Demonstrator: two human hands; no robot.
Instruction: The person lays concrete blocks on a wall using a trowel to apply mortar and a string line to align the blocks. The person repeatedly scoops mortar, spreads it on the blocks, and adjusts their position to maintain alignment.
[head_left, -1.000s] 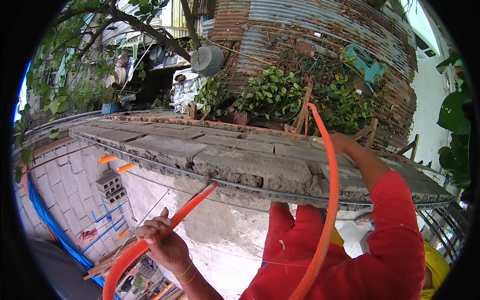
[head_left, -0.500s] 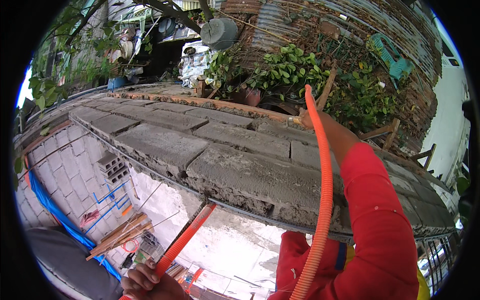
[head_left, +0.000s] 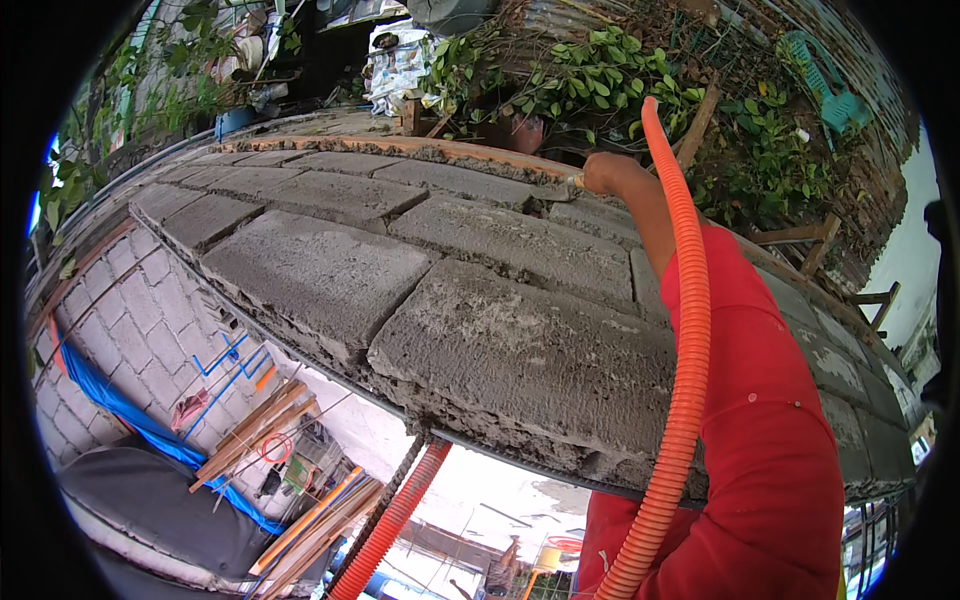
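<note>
My right hand (head_left: 606, 172), at the end of a red-sleeved arm, is closed around the handle of a trowel (head_left: 573, 184). Most of the handle is hidden in the fist, and the small grey blade is hard to make out against the mortar at the far side of the concrete block wall (head_left: 520, 320). An orange corrugated conduit (head_left: 690, 350) rises in front of that arm, its free end above the wall. Another orange corrugated conduit (head_left: 400, 525) stands beside a steel rebar (head_left: 385, 510) under the wall's near edge. My left hand is out of view.
A wooden board (head_left: 470, 152) runs along the wall's far edge, with braces (head_left: 700, 125) behind it. Leafy branches (head_left: 600, 75) and a green plastic chair (head_left: 830, 85) lie beyond. Far below on the near side are timber planks (head_left: 255, 430) and a blue tarp (head_left: 125, 410).
My left hand, earlier on the lower orange conduit, has gone out of view. The view has shifted closer to the wall. My right hand has moved along the board with the trowel.
</note>
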